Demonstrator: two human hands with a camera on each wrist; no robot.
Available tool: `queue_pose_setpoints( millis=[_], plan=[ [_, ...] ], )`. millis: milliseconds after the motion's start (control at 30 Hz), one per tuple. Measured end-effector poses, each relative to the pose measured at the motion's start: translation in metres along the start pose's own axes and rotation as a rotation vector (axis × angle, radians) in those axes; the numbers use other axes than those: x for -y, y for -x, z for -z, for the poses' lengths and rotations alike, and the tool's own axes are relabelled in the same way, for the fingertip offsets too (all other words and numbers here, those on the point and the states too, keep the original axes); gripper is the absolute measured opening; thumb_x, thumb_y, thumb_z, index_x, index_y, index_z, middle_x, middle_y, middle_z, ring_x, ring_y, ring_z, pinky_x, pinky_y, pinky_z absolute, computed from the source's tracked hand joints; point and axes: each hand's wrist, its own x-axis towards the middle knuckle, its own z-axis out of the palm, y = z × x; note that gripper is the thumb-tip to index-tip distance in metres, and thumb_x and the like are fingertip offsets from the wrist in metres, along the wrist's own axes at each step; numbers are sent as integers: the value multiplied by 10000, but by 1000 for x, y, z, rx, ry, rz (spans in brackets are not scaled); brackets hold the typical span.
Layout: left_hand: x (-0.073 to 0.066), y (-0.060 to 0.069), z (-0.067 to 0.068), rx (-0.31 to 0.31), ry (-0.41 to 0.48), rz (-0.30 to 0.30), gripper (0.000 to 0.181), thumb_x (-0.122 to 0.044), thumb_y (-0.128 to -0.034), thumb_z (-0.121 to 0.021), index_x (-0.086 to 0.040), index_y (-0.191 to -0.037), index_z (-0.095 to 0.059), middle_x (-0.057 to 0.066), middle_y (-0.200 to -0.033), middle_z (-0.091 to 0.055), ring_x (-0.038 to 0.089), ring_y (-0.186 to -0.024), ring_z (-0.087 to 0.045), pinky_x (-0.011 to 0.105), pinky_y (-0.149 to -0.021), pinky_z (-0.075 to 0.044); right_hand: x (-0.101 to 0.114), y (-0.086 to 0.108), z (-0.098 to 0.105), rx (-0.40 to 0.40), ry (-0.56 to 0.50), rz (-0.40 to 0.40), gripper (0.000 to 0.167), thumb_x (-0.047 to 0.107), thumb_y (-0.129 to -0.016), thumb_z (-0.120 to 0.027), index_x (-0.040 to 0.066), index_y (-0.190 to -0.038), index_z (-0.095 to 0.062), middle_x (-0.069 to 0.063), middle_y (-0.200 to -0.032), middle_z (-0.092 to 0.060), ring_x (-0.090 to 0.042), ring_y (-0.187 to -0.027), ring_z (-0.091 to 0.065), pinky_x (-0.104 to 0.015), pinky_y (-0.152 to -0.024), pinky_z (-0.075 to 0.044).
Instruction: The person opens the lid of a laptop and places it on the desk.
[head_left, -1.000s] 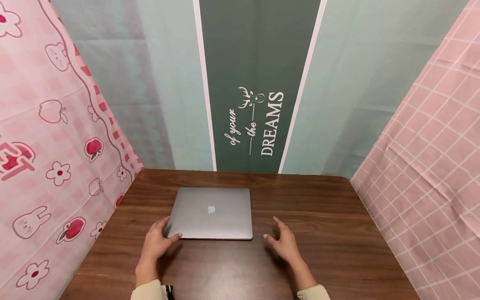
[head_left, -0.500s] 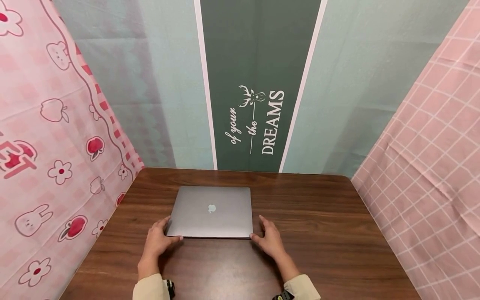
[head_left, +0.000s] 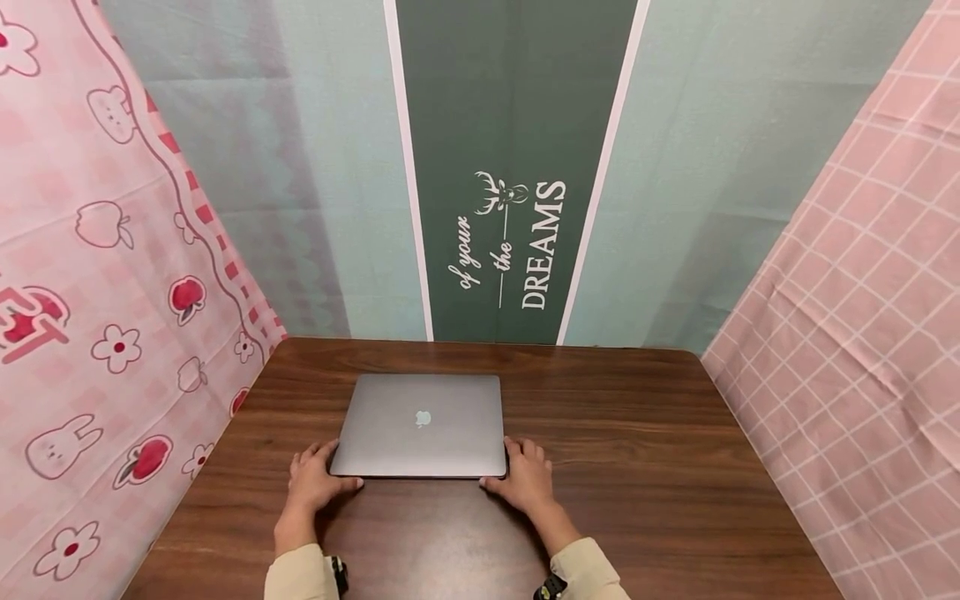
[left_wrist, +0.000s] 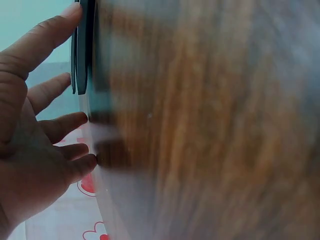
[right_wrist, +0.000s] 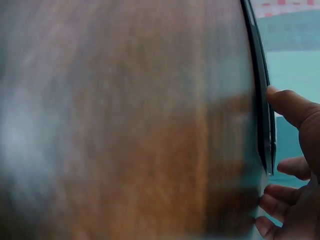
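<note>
One closed laptop (head_left: 420,437); left grip (head_left: 311,484), right grip (head_left: 529,481) touch near corners.

Head view downward, wrist views near laptop (head_left: 418,446)

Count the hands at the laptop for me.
2: the left hand at the near left corner of the laptop, the right hand at its near right corner. No others show.

Backdrop (head_left: 517,92) bears "of your the DREAMS" (head_left: 543,246), pink cloth (head_left: 112,275) "ET" (head_left: 45,339), laptop (head_left: 418,446) Apple logo (head_left: 423,419).
</note>
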Motion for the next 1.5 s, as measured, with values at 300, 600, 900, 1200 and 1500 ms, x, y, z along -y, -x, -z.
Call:
queue_pose_setpoints(
  millis=[300,600,900,1200,1500],
  plan=[
    [-6,-1,-2,8,-32,43,887,-276,-648,-836,141,-1303,-407,385,-1366,-238,608,-1244,-53,709,-927,-128,2,-2,-5,24,23,-47,865,521,-610,-810,-11,-1245,-558,-182,-1225,-463,-362,-1073,-393,-513,-771,-337],
    [-10,0,0,-6,-6,62,839,-224,-648,-838,131,-1287,-427,395,-1346,-240,606,-1241,-49,709,-924,-130,10,-6,1,63,-66,-77,800,433,-609,-844,-33,-1201,-577,-209,-1250,-426,-381,-1108,-349,-531,-792,-317],
    [-7,2,0,-18,43,58,805,-210,-632,-843,123,-1255,-458,384,-1306,-262,570,-1197,-111,676,-904,-181,14,-10,1,44,-224,-126,725,261,-537,-906,-69,-1103,-595,-255,-1243,-353,-427,-1102,-282,-545,-818,-285],
    [-6,0,5,13,165,37,813,-287,-696,-812,110,-1290,-425,350,-1261,-431,476,-1133,-405,549,-922,-334,8,-17,13,105,-547,-147,697,100,-579,-867,-159,-1123,-516,-227,-1036,-548,-342,-933,-543,-400,-773,-463],
    [-13,-2,9,48,255,93,825,-422,-768,-734,102,-1311,-399,314,-1208,-498,397,-1069,-504,501,-866,-407,4,-21,12,116,-807,-193,647,166,-735,-787,-170,-1179,-457,-140,-852,-638,-175,-643,-611,-297,-576,-498]
  ],
)
